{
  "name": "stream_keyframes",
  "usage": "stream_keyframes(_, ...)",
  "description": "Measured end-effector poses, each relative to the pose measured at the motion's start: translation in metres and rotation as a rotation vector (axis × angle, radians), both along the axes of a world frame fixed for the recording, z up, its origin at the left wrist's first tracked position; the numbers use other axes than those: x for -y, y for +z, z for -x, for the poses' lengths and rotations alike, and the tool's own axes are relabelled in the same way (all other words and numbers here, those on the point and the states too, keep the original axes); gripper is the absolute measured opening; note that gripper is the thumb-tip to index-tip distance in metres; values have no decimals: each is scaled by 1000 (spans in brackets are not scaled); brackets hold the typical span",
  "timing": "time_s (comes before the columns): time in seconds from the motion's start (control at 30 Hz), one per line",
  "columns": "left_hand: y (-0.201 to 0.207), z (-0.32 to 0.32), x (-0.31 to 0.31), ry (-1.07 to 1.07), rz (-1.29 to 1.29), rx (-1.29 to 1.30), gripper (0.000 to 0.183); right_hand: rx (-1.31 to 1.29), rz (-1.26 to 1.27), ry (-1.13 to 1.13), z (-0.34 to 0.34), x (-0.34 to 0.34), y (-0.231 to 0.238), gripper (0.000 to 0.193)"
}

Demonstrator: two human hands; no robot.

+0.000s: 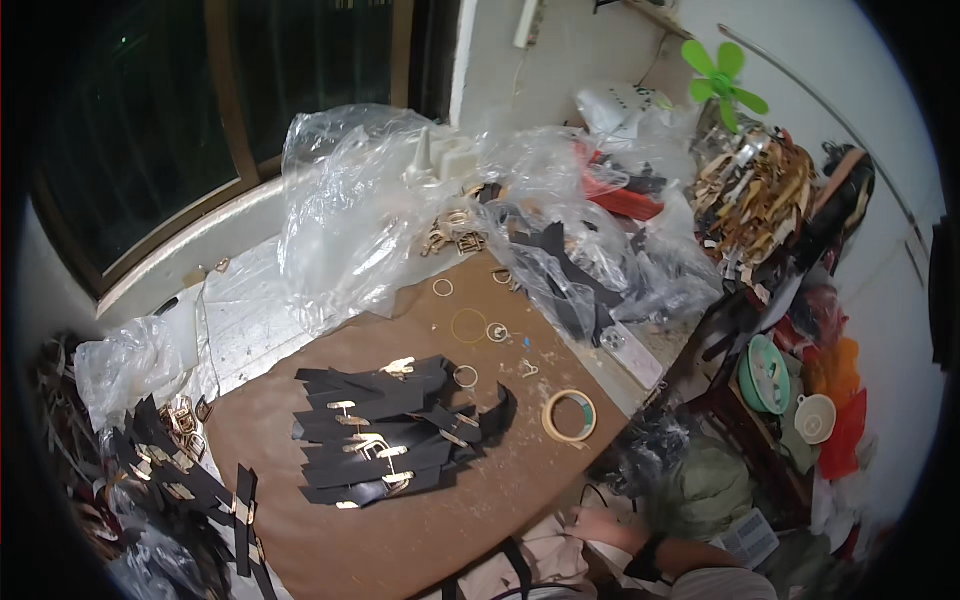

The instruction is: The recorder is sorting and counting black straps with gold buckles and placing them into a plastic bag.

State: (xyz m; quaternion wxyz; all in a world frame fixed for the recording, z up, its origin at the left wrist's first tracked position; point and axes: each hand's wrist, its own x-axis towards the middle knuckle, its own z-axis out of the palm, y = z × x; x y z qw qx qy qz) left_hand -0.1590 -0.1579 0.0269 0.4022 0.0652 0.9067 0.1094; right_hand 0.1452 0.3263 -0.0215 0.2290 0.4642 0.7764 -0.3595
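My right hand (603, 527) is at the lower edge, by the near side of the brown work mat, with a black band on its wrist. It rests over a pale pinkish cloth (545, 553) crossed by dark straps, and a thin black cord (597, 492) loops just beyond it. Its fingers are small and partly hidden, so a hold cannot be made out. My left hand is out of the picture. On the brown mat (450, 540) lies a row of black straps (375, 430) with gold-coloured buckles. A tape roll (570, 415) lies to their right.
Several rings, such as a pale one (466, 377), lie on the mat. A phone (632, 355) rests at its right edge. Clear plastic bags (350, 200) pile up behind, near gold buckles (455, 235). More black straps (175, 465) lie left; a green basin (764, 374) stands right.
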Motion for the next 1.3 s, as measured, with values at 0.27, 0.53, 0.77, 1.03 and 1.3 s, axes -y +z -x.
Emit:
stream_keyframes(0.27,15,-39,-34,12,-372,-64,39,-88,-391,626,37,49,-14,41)
stream_keyframes(0.53,196,-61,-126,-244,-814,-253,29,-497,561,858,95,101,150,50)
stream_keyframes(0.77,249,-94,-169,-390,-2156,-521,46,-1208,141,512,138,129,243,34)
stream_keyframes(1.03,206,-99,-147,-476,-2436,-275,50,-843,267,530,120,150,172,26)
stream_keyframes(1.3,206,-28,-88,-355,-1547,-1032,34,-754,188,573,111,148,139,26)
